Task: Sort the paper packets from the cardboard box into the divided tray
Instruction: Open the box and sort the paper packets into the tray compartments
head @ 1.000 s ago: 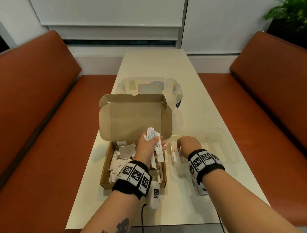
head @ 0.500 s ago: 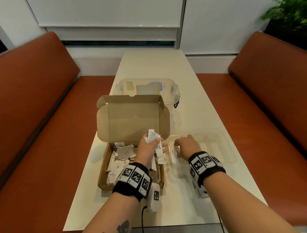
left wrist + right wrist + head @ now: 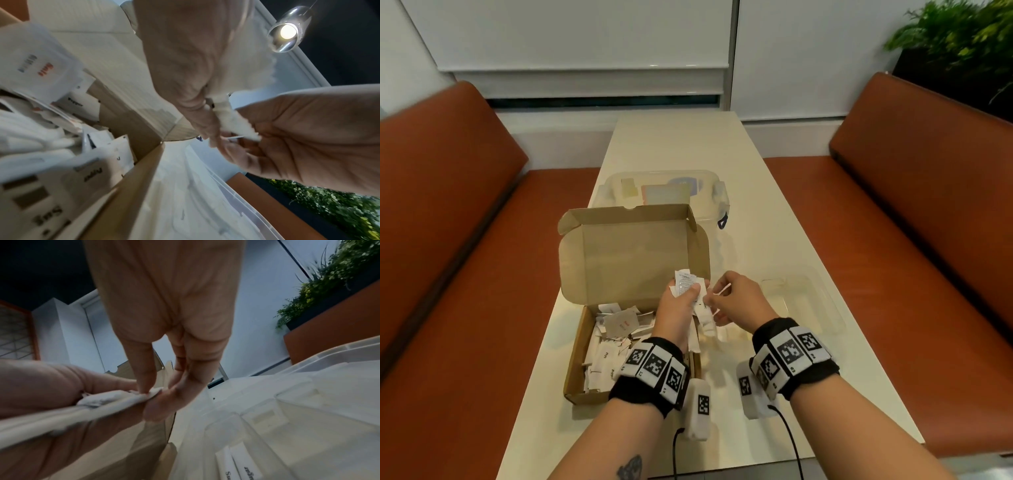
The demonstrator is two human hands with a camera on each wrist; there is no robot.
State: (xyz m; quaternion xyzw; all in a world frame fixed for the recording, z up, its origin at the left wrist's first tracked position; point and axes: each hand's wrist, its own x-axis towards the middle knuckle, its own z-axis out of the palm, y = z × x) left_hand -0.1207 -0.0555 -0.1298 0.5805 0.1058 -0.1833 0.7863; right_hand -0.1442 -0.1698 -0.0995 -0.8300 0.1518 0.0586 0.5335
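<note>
An open cardboard box (image 3: 578,346) with its lid standing up holds several white paper packets (image 3: 606,356). My left hand (image 3: 681,301) grips a bunch of white packets (image 3: 686,287) above the box's right side. My right hand (image 3: 717,301) has come against it and pinches the end of one packet (image 3: 141,396) in that bunch between thumb and fingers. The clear divided tray (image 3: 825,305) lies on the table to the right of the box. Two sugar sticks (image 3: 240,465) lie in one compartment of the tray (image 3: 308,402) in the right wrist view.
A clear lidded plastic container (image 3: 661,192) sits behind the box lid. The cream table (image 3: 681,144) is narrow, with orange bench seats (image 3: 448,212) on both sides. A plant (image 3: 959,44) stands at the far right.
My right hand left the divided tray and moved left to the bunch in my left hand, where it now pinches a packet. The left hand stayed about where it was.
</note>
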